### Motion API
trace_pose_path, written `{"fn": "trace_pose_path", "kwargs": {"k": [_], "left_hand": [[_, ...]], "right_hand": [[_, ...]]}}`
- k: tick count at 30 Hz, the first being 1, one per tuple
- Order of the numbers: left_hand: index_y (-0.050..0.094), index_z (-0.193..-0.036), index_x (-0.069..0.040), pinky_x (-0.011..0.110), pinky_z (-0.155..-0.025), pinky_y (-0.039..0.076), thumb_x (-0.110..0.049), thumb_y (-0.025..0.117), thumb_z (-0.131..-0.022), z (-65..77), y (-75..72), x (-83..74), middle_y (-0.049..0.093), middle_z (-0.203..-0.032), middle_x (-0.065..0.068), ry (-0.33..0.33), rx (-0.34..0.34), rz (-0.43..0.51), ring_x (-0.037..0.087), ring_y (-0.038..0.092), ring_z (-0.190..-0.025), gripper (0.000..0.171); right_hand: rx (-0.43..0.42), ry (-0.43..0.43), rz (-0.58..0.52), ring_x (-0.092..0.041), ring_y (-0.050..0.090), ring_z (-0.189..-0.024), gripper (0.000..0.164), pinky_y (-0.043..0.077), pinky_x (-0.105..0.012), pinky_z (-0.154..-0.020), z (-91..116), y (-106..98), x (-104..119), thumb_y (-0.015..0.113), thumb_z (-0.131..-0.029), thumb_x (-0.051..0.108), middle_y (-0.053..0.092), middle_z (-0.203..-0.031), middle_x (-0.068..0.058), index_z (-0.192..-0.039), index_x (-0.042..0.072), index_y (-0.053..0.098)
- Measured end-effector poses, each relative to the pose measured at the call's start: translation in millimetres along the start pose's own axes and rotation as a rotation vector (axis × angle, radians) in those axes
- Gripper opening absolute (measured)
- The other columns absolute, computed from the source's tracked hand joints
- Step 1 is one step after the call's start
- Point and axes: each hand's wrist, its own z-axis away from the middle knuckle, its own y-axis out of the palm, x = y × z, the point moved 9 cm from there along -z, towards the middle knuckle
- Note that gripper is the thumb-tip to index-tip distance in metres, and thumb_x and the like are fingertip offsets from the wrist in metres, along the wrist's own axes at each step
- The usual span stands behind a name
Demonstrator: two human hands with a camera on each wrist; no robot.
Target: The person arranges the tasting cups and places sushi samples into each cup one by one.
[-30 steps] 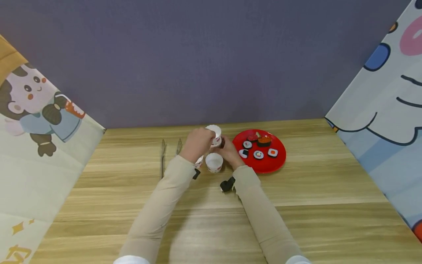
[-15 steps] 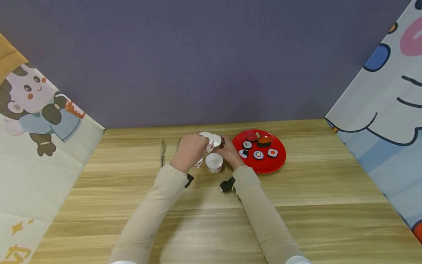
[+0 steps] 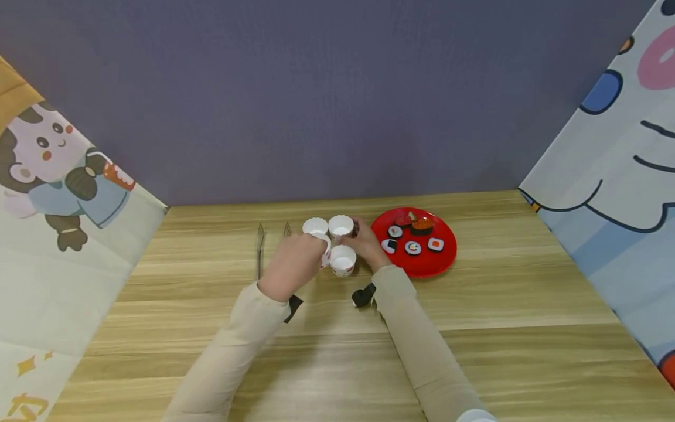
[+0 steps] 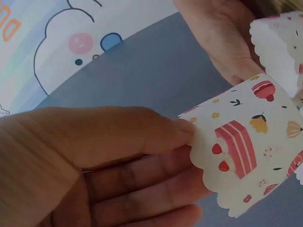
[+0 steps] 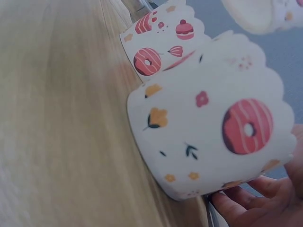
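Note:
My left hand (image 3: 295, 264) pinches a white paper baking cup (image 4: 246, 142) at its scalloped rim. Cake and flower prints cover the cup's side in the left wrist view. Around it in the head view stand more such cups: a back-left cup (image 3: 315, 225), a back-right cup (image 3: 341, 226) and a front-right cup (image 3: 343, 261). My right hand (image 3: 367, 243) curls round the back-right cup, thumb in front. In the right wrist view, a large cup (image 5: 208, 118) partly hides that hand's fingers (image 5: 236, 203). Whatever lies under my left hand is hidden.
Right of the cups lies a red plate (image 3: 447, 258) with several toy sushi pieces. Left of my hands are two slim metal tools, a left one (image 3: 259, 252) and a right one (image 3: 287, 230). A wall (image 3: 337, 105) borders the wooden table (image 3: 527, 293) at the back.
My left hand has moved left and nearer the body, carrying a cup away from the back-right one. The back-left cup now shows. My right hand has hardly moved.

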Motion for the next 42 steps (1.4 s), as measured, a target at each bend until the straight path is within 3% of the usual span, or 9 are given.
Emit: {"fn": "trace_pose_path", "kwargs": {"k": [4, 11, 16, 19, 24, 28, 32, 42], "left_hand": [[0.051, -0.058, -0.013, 0.030, -0.041, 0.040, 0.007, 0.064, -0.074, 5.5, -0.4, -5.1, 0.048, -0.054, -0.002, 0.021, -0.016, 0.003, 0.010, 0.038, -0.048, 0.029], [0.051, -0.053, -0.014, 0.029, -0.040, 0.040, 0.004, 0.065, -0.066, 12.3, -0.4, -13.6, 0.052, -0.053, -0.001, 0.094, -0.097, -0.093, 0.010, 0.047, -0.047, 0.027], [0.053, -0.055, -0.013, 0.028, -0.038, 0.040, 0.000, 0.069, -0.067, 15.6, 5.4, -14.9, 0.050, -0.053, -0.001, 0.107, -0.114, -0.095, 0.010, 0.047, -0.046, 0.024], [0.055, -0.063, -0.010, 0.029, -0.039, 0.041, -0.003, 0.072, -0.069, 17.9, 11.6, -14.1, 0.050, -0.057, 0.001, 0.103, -0.087, -0.089, 0.014, 0.050, -0.048, 0.019], [0.060, -0.078, -0.008, 0.031, -0.044, 0.043, -0.004, 0.074, -0.071, 21.3, 27.0, -9.8, 0.050, -0.062, 0.004, 0.086, 0.014, -0.048, 0.018, 0.051, -0.051, 0.017], [0.060, -0.079, -0.007, 0.031, -0.046, 0.043, -0.002, 0.073, -0.072, 22.4, 36.5, -5.1, 0.051, -0.063, 0.004, 0.057, 0.073, -0.008, 0.018, 0.051, -0.052, 0.016], [0.058, -0.075, -0.008, 0.032, -0.045, 0.043, 0.000, 0.072, -0.071, 22.0, 41.7, -1.0, 0.051, -0.061, 0.004, 0.025, 0.087, 0.027, 0.020, 0.052, -0.052, 0.017], [0.058, -0.082, -0.008, 0.032, -0.045, 0.044, 0.000, 0.073, -0.073, 21.0, 54.9, 3.2, 0.052, -0.065, 0.005, 0.007, 0.122, 0.034, 0.020, 0.052, -0.053, 0.019]], "right_hand": [[-0.007, 0.008, 0.015, -0.031, 0.045, -0.120, 0.064, 0.038, -0.042, -0.101, 0.3, -0.6, -0.5, 0.064, -0.084, 0.006, 0.045, -0.135, -0.017, -0.140, 0.001, 0.033], [-0.012, 0.002, 0.012, -0.031, 0.045, -0.120, 0.064, 0.038, -0.042, -0.101, -0.8, -0.6, -1.1, 0.064, -0.083, 0.005, 0.045, -0.135, -0.018, -0.139, 0.000, 0.033], [-0.017, 0.014, 0.027, -0.031, 0.047, -0.120, 0.064, 0.039, -0.042, -0.100, -1.4, -0.9, -0.9, 0.067, -0.082, 0.008, 0.047, -0.134, -0.019, -0.138, -0.001, 0.036], [-0.024, 0.019, 0.047, -0.032, 0.047, -0.121, 0.065, 0.039, -0.042, -0.100, -1.5, -1.9, -0.6, 0.068, -0.082, 0.009, 0.047, -0.134, -0.019, -0.138, -0.001, 0.036], [-0.021, 0.019, 0.034, -0.031, 0.045, -0.124, 0.067, 0.038, -0.042, -0.102, -1.4, -1.5, -1.2, 0.069, -0.082, 0.009, 0.045, -0.136, -0.019, -0.139, -0.001, 0.035], [-0.012, 0.028, 0.021, -0.031, 0.044, -0.125, 0.068, 0.038, -0.042, -0.102, -0.9, -0.5, -2.5, 0.069, -0.082, 0.010, 0.044, -0.137, -0.018, -0.140, 0.001, 0.034], [-0.011, 0.035, 0.022, -0.031, 0.044, -0.125, 0.067, 0.038, -0.042, -0.102, 0.6, -0.8, -1.5, 0.068, -0.082, 0.010, 0.045, -0.137, -0.018, -0.139, 0.001, 0.034], [-0.002, 0.038, 0.013, -0.031, 0.043, -0.126, 0.068, 0.037, -0.043, -0.103, 4.1, -0.4, 1.7, 0.069, -0.083, 0.011, 0.044, -0.138, -0.018, -0.140, 0.001, 0.033]]}}
